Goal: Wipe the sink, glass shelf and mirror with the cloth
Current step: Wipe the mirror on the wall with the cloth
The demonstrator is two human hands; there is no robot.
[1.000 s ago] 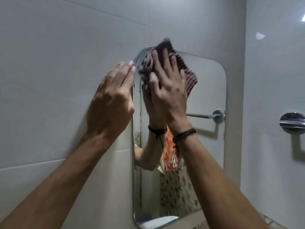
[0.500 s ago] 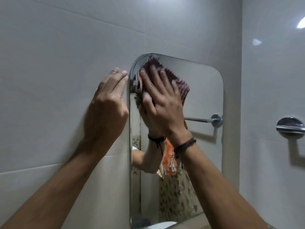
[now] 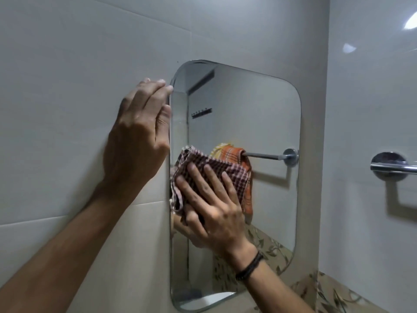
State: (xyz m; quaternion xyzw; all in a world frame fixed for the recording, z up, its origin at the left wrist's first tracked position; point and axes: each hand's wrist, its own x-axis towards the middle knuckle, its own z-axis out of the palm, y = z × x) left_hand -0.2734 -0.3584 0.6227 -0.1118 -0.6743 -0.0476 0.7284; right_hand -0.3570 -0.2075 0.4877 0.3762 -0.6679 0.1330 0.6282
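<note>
Right hand [image 3: 214, 213] lies flat with fingers spread, palm pressing the cloth [image 3: 209, 177] against the mirror [image 3: 259, 123] — not a closed grip, just pinning it to the glass. Cloth is a dark red and white checked rag, bunched, sitting at the mirror's left side about mid-height, its left edge at the mirror's rim. Black cord bracelet [image 3: 249, 266] on the right wrist. Left hand [image 3: 137, 136] is open, holding nothing — fingers together, laid flat on the tiled wall [image 3: 67, 109], fingertips just at the mirror's upper left edge. Mirror is a rounded rectangle fixed on the wall. It reflects an orange checked towel [image 3: 234, 152] hanging on a chrome rail. A chrome rail mount [image 3: 388, 166] sits on the right wall, well apart from both hands.
</note>
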